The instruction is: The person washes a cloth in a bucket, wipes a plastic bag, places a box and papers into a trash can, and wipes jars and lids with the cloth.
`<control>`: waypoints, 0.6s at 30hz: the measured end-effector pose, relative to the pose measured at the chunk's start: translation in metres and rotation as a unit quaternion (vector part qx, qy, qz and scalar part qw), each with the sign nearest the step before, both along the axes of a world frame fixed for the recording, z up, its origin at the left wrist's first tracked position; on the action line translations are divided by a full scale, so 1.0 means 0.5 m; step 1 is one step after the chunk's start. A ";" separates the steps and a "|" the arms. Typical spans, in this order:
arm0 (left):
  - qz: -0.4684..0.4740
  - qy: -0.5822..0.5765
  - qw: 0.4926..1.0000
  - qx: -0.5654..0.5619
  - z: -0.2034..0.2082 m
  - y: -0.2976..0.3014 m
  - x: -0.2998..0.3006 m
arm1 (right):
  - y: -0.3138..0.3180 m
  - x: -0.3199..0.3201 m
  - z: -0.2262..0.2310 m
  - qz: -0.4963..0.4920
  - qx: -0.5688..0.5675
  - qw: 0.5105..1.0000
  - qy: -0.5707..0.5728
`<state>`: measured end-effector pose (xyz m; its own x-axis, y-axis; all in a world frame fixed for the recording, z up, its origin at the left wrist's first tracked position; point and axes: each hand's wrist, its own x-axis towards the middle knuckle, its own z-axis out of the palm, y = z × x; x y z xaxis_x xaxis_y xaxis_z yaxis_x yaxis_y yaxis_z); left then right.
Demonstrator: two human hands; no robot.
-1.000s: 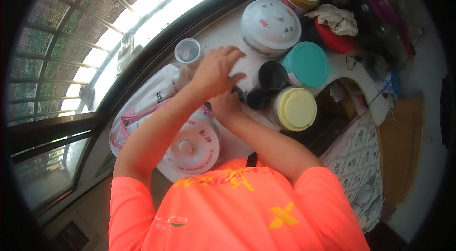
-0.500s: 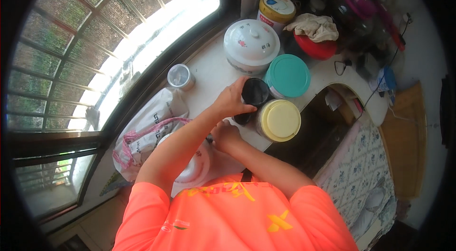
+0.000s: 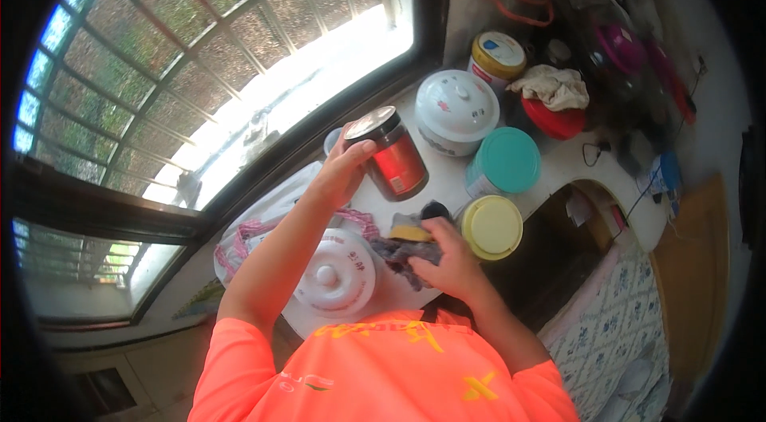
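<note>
Raised above the worktop, a dark jar with a red label (image 3: 397, 167) is gripped by my left hand (image 3: 341, 170). It leans, its pale-topped black lid toward the window. Lower and to the right, my right hand (image 3: 455, 261) has its fingers closed on a crumpled dark grey cloth (image 3: 407, 253) with a yellowish patch. Just beyond that hand stands a tub with a pale yellow lid (image 3: 492, 228). A teal-lidded tub (image 3: 507, 159) is behind it. Near my left forearm sits a white lidded pot (image 3: 333, 270).
A white floral lidded pot (image 3: 456, 107), a gold-rimmed tin (image 3: 499, 55) and a red container (image 3: 554, 119) with a beige cloth (image 3: 554, 88) on it line the back. A plastic bag (image 3: 239, 250) with pink handles lies by the barred window. A patterned fabric cover (image 3: 614, 306) hangs at right.
My left hand has lifted the jar off the worktop and moved it left, tilting it so its label shows. My right hand has moved right, and the cloth in it has come into view.
</note>
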<state>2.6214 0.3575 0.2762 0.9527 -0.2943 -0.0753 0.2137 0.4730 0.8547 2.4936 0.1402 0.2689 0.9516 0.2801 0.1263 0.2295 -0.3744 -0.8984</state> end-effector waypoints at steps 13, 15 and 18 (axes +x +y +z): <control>-0.038 -0.239 0.950 0.195 0.125 0.004 -0.216 | 0.037 0.040 0.211 0.098 0.128 0.987 0.027; -0.009 -0.285 0.923 0.259 0.123 0.000 -0.230 | 0.049 0.037 0.199 0.084 0.101 0.991 0.010; -0.004 -0.274 0.892 0.360 0.104 0.013 -0.250 | 0.066 0.038 0.205 0.097 0.153 0.978 0.099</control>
